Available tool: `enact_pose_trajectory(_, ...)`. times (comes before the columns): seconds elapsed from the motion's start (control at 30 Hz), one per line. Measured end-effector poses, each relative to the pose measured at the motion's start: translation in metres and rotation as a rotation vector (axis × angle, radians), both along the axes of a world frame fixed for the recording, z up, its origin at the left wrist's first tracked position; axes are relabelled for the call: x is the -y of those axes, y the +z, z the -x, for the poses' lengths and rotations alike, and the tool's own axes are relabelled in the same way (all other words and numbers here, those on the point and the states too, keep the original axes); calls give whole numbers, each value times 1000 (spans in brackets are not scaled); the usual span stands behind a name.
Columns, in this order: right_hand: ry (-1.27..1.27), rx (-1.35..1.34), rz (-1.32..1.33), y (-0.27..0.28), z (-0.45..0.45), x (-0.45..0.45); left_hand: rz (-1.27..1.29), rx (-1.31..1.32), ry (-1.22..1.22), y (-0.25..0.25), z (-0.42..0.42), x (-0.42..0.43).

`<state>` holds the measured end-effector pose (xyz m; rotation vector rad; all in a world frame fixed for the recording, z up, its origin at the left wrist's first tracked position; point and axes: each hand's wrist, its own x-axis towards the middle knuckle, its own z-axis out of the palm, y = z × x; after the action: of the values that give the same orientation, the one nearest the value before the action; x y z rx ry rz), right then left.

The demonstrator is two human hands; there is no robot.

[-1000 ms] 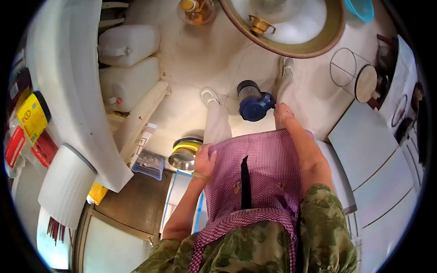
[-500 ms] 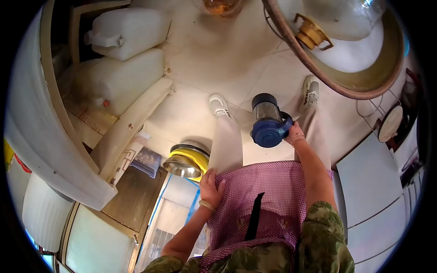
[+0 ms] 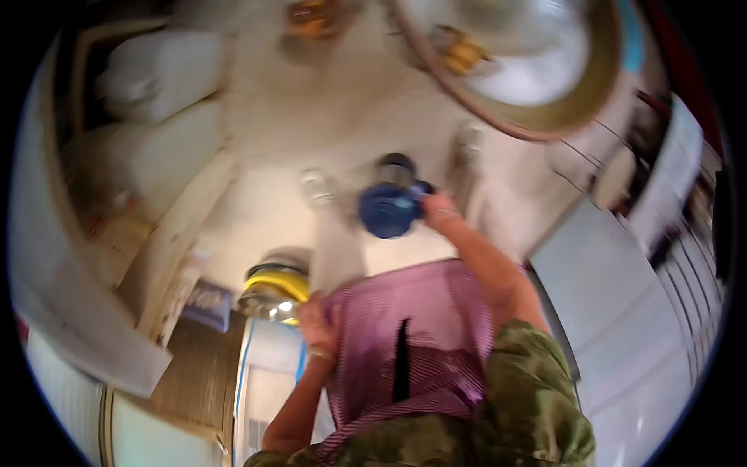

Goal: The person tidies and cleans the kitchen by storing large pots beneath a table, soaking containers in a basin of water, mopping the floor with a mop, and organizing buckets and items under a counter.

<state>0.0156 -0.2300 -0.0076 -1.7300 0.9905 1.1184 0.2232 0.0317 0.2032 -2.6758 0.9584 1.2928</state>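
Observation:
A clear jug with a dark blue lid (image 3: 389, 210) hangs over the floor in front of my legs, its lid towards me. My right hand (image 3: 440, 208) is closed on the jug's handle, at the right side of the lid. My left hand (image 3: 317, 323) rests at the left edge of the pink checked apron (image 3: 443, 292); motion smears its fingers, and whether they hold the cloth cannot be made out. Just beyond that hand are stacked basins (image 3: 276, 284), one of them yellow.
A large round vessel (image 3: 537, 128) with a brown rim stands at the upper right. White containers (image 3: 167, 74) sit on a shelf at the left. Pale cabinet fronts (image 3: 599, 272) line the right. A blue basket (image 3: 208, 305) lies lower left.
The view has swung and blurred since half a second ago, so the scene sits further left. My right hand still holds the jug by its handle. My left hand stays beside the apron.

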Motion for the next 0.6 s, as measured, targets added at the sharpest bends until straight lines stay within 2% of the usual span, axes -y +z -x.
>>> enact_pose_trajectory(0.07,-62,23,79,13,-5,-7,108,52,19,4,-5,3)
enact_pose_trajectory(0.1,-110,42,127,-3,2,-20,116,55,15,7,-9,9)
enact_pose_trajectory(0.17,-143,-25,85,19,-9,-13,107,65,-21,8,-13,15)
enact_pose_trajectory(0.3,-329,85,255,67,-4,-14,81,124,-79,21,-27,32)
enact_pose_trajectory(0.4,-302,178,200,138,5,10,114,136,-74,39,-40,52)
enact_pose_trajectory(0.47,-324,147,141,198,16,25,148,127,-98,42,-48,40)
enact_pose_trajectory(0.6,-497,171,118,309,57,41,196,126,-87,72,-61,24)
